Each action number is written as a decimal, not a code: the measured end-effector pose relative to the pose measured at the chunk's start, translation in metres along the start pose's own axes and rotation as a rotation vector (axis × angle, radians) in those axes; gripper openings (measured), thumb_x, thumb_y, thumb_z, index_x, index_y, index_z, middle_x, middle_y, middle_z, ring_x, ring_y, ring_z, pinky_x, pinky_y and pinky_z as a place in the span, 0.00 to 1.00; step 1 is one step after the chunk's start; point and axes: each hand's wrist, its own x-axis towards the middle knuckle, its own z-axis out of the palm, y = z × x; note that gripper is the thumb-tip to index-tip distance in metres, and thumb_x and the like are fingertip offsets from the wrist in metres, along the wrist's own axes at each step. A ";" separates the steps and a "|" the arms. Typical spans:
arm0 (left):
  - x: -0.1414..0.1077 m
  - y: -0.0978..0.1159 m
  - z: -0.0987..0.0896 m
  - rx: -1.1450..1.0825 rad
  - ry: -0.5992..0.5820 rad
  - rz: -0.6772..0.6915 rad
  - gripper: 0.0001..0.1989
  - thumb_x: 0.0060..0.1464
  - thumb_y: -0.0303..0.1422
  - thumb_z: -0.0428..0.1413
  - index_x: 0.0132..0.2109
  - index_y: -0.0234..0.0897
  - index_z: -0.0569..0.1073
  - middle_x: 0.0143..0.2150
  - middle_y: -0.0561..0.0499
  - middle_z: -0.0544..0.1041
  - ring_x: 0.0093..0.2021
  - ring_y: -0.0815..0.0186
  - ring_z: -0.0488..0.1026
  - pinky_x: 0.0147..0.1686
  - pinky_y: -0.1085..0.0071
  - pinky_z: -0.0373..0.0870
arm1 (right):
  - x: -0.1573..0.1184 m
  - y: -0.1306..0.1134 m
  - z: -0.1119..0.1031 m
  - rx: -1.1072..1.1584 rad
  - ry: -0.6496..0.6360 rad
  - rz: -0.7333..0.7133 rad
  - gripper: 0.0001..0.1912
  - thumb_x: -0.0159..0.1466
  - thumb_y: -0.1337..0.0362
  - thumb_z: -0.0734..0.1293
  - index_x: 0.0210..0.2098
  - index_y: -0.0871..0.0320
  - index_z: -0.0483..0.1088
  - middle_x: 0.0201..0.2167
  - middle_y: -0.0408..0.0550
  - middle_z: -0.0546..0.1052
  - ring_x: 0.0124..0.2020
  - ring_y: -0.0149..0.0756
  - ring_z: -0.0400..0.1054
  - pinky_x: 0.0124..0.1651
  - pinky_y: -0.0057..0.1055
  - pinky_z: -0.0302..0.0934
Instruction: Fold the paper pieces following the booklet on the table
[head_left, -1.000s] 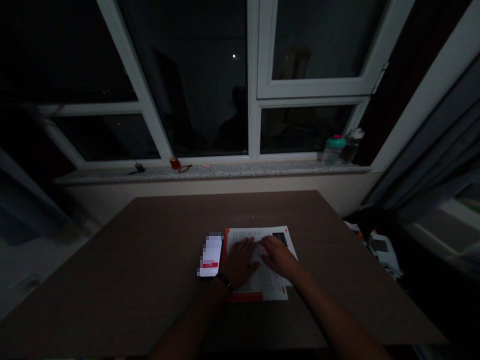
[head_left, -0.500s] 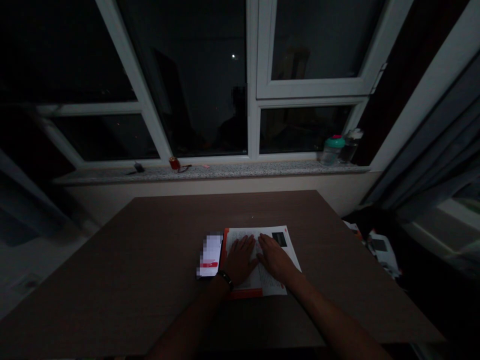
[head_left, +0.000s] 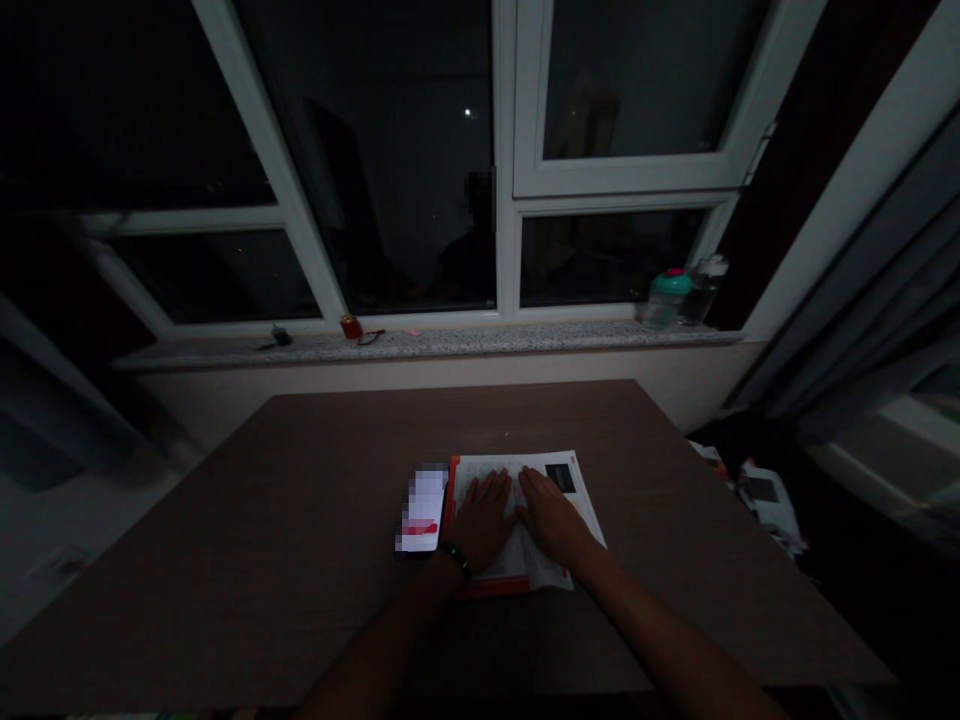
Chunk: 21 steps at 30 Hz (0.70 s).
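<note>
Right hand (head_left: 553, 522): moved from curled over the page to flat; fingers extended, close together.
Left hand (head_left: 484, 522): flat on the same booklet (head_left: 587, 500), fingers slightly spread, gripping nothing.
Booklet: open on the table (head_left: 300, 510), under both hands; lower page edge looks slightly lifted, though it's dim.
Phone (head_left: 425, 500): screen lit, just beside booklet's left edge.

Prob. a home rm: curtains (head_left: 847, 270), wood-look table (head_left: 337, 480) by window (head_left: 420, 150), bottle (head_left: 666, 300) on sill (head_left: 465, 342).
</note>
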 end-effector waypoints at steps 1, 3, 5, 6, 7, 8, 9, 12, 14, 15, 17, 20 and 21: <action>0.000 0.000 0.000 -0.003 0.001 -0.002 0.27 0.66 0.40 0.42 0.68 0.34 0.52 0.70 0.43 0.51 0.70 0.55 0.46 0.66 0.51 0.47 | 0.000 0.000 0.000 -0.001 0.001 -0.002 0.26 0.68 0.64 0.58 0.63 0.68 0.57 0.64 0.64 0.60 0.66 0.49 0.51 0.65 0.49 0.52; 0.000 0.000 0.000 -0.006 -0.006 -0.008 0.27 0.66 0.40 0.42 0.68 0.34 0.52 0.70 0.43 0.51 0.70 0.55 0.46 0.66 0.51 0.47 | -0.001 0.000 0.001 -0.007 0.004 -0.007 0.26 0.68 0.64 0.57 0.64 0.68 0.56 0.64 0.64 0.60 0.66 0.49 0.51 0.65 0.49 0.51; 0.000 0.001 -0.001 -0.008 -0.016 -0.011 0.28 0.66 0.40 0.43 0.68 0.33 0.52 0.70 0.42 0.51 0.70 0.54 0.46 0.66 0.51 0.46 | -0.001 -0.001 0.003 -0.019 0.003 -0.007 0.26 0.69 0.64 0.56 0.64 0.69 0.56 0.64 0.65 0.59 0.66 0.49 0.51 0.66 0.48 0.51; 0.000 0.001 -0.001 -0.010 -0.015 -0.010 0.28 0.66 0.40 0.43 0.68 0.33 0.52 0.70 0.42 0.51 0.70 0.54 0.46 0.66 0.51 0.46 | -0.001 -0.001 0.003 -0.025 0.002 -0.005 0.26 0.69 0.64 0.56 0.63 0.70 0.56 0.64 0.65 0.59 0.67 0.49 0.50 0.66 0.48 0.50; -0.001 0.001 -0.001 -0.011 -0.009 -0.009 0.28 0.66 0.40 0.43 0.68 0.33 0.52 0.70 0.42 0.51 0.70 0.54 0.46 0.66 0.51 0.46 | -0.001 -0.001 0.004 -0.028 0.000 -0.002 0.26 0.69 0.64 0.56 0.63 0.70 0.56 0.65 0.65 0.59 0.67 0.50 0.50 0.66 0.48 0.50; -0.001 0.001 0.000 -0.013 0.000 -0.005 0.28 0.66 0.40 0.43 0.68 0.33 0.52 0.70 0.42 0.51 0.70 0.54 0.46 0.66 0.50 0.46 | -0.001 -0.001 0.004 -0.029 -0.002 0.002 0.26 0.69 0.64 0.56 0.63 0.70 0.56 0.65 0.65 0.59 0.67 0.50 0.50 0.66 0.48 0.50; -0.001 0.000 0.001 -0.013 0.012 -0.002 0.28 0.66 0.40 0.42 0.68 0.34 0.52 0.70 0.42 0.51 0.70 0.54 0.46 0.66 0.50 0.47 | -0.001 -0.001 0.005 -0.029 -0.003 0.007 0.26 0.69 0.64 0.56 0.63 0.70 0.57 0.64 0.65 0.59 0.67 0.50 0.50 0.66 0.49 0.50; -0.002 -0.001 0.005 -0.008 0.037 0.003 0.27 0.66 0.40 0.42 0.68 0.35 0.51 0.70 0.42 0.51 0.70 0.55 0.46 0.66 0.50 0.47 | -0.002 -0.003 0.005 -0.032 -0.007 0.021 0.26 0.68 0.64 0.56 0.63 0.69 0.57 0.64 0.65 0.59 0.67 0.49 0.50 0.66 0.49 0.50; -0.002 -0.001 0.006 -0.008 0.034 0.001 0.27 0.66 0.40 0.42 0.68 0.34 0.52 0.70 0.42 0.52 0.70 0.55 0.46 0.66 0.50 0.46 | -0.001 -0.003 0.005 -0.038 -0.013 0.025 0.26 0.68 0.64 0.56 0.63 0.69 0.56 0.65 0.65 0.59 0.67 0.49 0.50 0.66 0.49 0.49; -0.002 -0.001 0.006 -0.010 0.028 -0.003 0.27 0.66 0.40 0.42 0.68 0.34 0.52 0.70 0.42 0.52 0.70 0.55 0.46 0.66 0.50 0.46 | -0.001 -0.004 0.004 -0.042 -0.018 0.028 0.26 0.68 0.64 0.57 0.64 0.70 0.56 0.65 0.65 0.58 0.67 0.49 0.50 0.66 0.48 0.49; -0.001 0.000 0.004 -0.018 0.013 -0.009 0.27 0.66 0.39 0.42 0.68 0.34 0.52 0.70 0.42 0.52 0.70 0.54 0.46 0.66 0.50 0.46 | -0.001 -0.005 0.003 -0.052 -0.035 0.037 0.27 0.68 0.64 0.57 0.64 0.70 0.56 0.65 0.65 0.58 0.67 0.50 0.50 0.66 0.48 0.49; -0.001 0.002 0.002 -0.022 -0.001 -0.017 0.27 0.66 0.39 0.42 0.68 0.32 0.52 0.70 0.42 0.52 0.70 0.55 0.46 0.66 0.51 0.46 | -0.001 -0.006 0.003 -0.065 -0.051 0.050 0.27 0.68 0.64 0.56 0.64 0.70 0.56 0.65 0.65 0.58 0.67 0.50 0.50 0.66 0.47 0.49; -0.001 0.003 0.001 -0.020 -0.001 -0.019 0.27 0.66 0.39 0.42 0.68 0.32 0.53 0.70 0.42 0.52 0.70 0.55 0.46 0.66 0.51 0.46 | -0.001 -0.006 0.004 -0.066 -0.048 0.050 0.27 0.68 0.64 0.56 0.64 0.70 0.56 0.65 0.64 0.58 0.67 0.50 0.49 0.66 0.47 0.49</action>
